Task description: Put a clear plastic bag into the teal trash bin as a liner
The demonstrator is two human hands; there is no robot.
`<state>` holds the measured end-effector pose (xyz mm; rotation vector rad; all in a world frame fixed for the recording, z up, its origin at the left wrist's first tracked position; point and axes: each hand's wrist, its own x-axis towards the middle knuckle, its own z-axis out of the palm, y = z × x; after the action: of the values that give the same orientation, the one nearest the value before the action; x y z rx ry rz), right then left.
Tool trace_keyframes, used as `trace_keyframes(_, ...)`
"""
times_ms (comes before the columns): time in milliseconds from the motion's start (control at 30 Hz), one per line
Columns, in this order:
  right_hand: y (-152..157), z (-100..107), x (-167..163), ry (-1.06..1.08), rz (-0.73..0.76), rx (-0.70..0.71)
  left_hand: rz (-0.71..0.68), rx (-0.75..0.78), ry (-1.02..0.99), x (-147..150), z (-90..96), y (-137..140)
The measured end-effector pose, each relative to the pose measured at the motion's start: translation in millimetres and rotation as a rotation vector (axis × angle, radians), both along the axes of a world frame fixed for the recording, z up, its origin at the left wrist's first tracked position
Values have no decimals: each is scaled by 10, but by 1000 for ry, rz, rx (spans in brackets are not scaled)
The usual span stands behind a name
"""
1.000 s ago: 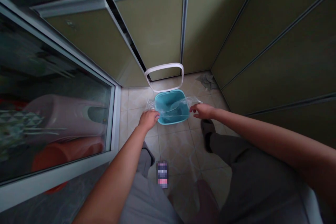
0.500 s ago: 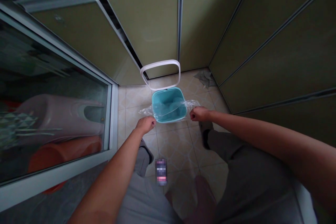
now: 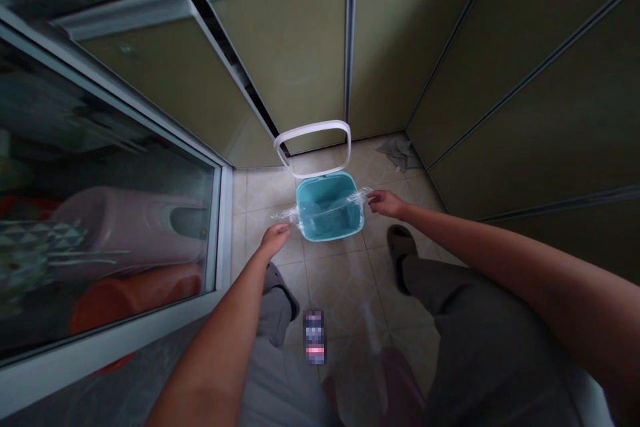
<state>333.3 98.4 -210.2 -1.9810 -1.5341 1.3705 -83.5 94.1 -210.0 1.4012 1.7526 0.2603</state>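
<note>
A teal trash bin (image 3: 330, 237) stands on the tiled floor between my hands, with a clear plastic bag (image 3: 333, 205) stretched across its mouth and bunched out past both sides. My left hand (image 3: 276, 239) is closed at the bag's left edge, just outside the bin's near left corner. On the other side, my right hand (image 3: 387, 203) pinches the bag's right end, fingers bent and pointing toward the bin. The bin's white rim frame (image 3: 313, 127) is tipped up behind it, near the cabinet.
Cabinet doors (image 3: 285, 47) close off the back and right. A glass door (image 3: 150, 213) in a metal frame stands left, with an orange bucket behind it. A grey cloth (image 3: 400, 152) lies in the far corner. A blurred-out dark object (image 3: 315, 337) lies between my feet.
My fists have loosened into straighter-fingered grips. The bag inside the bin has sunk from its puffed-up shape. The whole view has shifted slightly.
</note>
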Motion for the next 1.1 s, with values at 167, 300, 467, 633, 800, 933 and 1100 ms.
trace_keyframes(167,45,82,14,-139,-168,17,49,283,376,54,271,-67)
trace_keyframes(300,27,231,-50,-408,-88,164,-132,570,571,238,479,-113)
trace_keyframes(467,-23,369,-189,-394,124,164,-300,585,527,343,584,-25)
trace_keyframes(633,9,342,-250,-385,198,187,-232,497,378,302,396,233)
trace_keyframes(800,148,297,-226,-413,148,198,-78,370,142,263,29,591)
trace_keyframes(933,362,196,-177,-391,79,180,29,308,-13,289,-181,887)
trace_keyframes(1100,638,4,-144,-338,58,218,178,283,-186,396,-325,1186)
